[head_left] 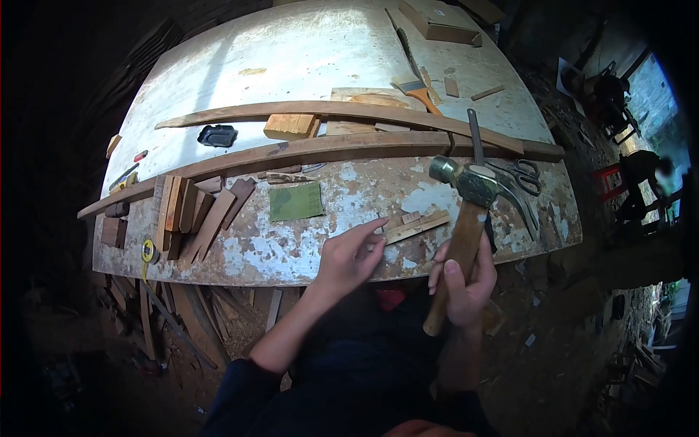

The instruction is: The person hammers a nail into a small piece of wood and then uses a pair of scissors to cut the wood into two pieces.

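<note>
My right hand [467, 288] is closed round the wooden handle of a claw hammer [466, 237]. The hammer tilts upward, its metal head above the bench's front part and its handle end below my fingers. Over the bench's near edge, my left hand [351, 256] has thumb and index finger brought close together. Between their tips shows a thin dark nail-like piece [382, 228], too small to make out surely. Just right of these fingertips lies a light wooden strip [419, 227] with a small wood block [411, 218] against it.
Long curved wooden pieces [291, 151] cross the worn bench [247, 255]. Scissors [526, 175] and a flat metal tool [475, 135] lie at right, a paintbrush [417, 90] farther back. Green sandpaper [295, 202], stacked wood offcuts [178, 204] and a tape measure [149, 251] are at left.
</note>
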`<state>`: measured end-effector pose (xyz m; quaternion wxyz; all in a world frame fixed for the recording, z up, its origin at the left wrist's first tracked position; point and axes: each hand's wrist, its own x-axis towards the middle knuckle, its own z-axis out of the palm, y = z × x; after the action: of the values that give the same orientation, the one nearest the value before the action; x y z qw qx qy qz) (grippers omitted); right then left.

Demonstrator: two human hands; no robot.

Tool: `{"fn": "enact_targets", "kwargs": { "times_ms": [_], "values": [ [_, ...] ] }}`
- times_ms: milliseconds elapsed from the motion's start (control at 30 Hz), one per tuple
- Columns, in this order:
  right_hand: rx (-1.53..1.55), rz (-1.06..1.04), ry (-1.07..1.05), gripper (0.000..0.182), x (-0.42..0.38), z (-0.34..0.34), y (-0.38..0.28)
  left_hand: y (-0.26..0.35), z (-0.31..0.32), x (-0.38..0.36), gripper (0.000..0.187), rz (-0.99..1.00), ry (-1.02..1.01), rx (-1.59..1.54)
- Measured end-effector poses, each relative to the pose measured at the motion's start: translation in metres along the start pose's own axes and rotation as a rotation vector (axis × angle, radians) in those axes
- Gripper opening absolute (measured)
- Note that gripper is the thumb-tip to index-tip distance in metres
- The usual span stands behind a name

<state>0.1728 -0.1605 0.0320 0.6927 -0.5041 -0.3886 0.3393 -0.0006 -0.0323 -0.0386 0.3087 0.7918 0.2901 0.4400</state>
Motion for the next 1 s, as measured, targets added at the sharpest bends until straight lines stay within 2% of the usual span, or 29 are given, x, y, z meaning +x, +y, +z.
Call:
{"fn": "enact_targets", "kwargs": {
  "times_ms": [67,167,300,400,600,800,900,1000],
  "values": [
    [0.068,0.147,-0.133,0.059,-0.012,-0.007,-0.007,0.001,-0.001,0.002,0.049,-0.016,-0.010,-0.011],
    [0.023,0.385,-0.200,0.051,-0.025,-0.012,-0.018,0.001,-0.002,0.003,0.052,-0.031,-0.018,-0.027],
    [0.023,0.437,-0.210,0.055,-0.038,-0.001,-0.029,0.000,-0.001,0.002,0.056,-0.047,-0.025,-0.037],
    [-0.073,0.583,-0.246,0.063,-0.036,-0.002,-0.035,0.000,-0.001,0.002,0.060,-0.052,-0.020,-0.049],
    [-0.096,0.541,-0.268,0.072,-0.046,0.004,-0.040,-0.001,-0.001,0.002,0.064,-0.055,-0.021,-0.065],
    [-0.110,0.585,-0.250,0.071,-0.036,0.011,-0.035,-0.002,-0.001,0.002,0.065,-0.034,-0.017,-0.061],
    [-0.047,0.507,-0.203,0.071,-0.044,0.013,-0.039,-0.002,-0.002,0.000,0.065,-0.047,-0.024,-0.058],
    [-0.112,0.564,-0.236,0.072,-0.040,0.011,-0.034,-0.001,-0.003,0.002,0.065,-0.046,-0.025,-0.063]
  ]
}}
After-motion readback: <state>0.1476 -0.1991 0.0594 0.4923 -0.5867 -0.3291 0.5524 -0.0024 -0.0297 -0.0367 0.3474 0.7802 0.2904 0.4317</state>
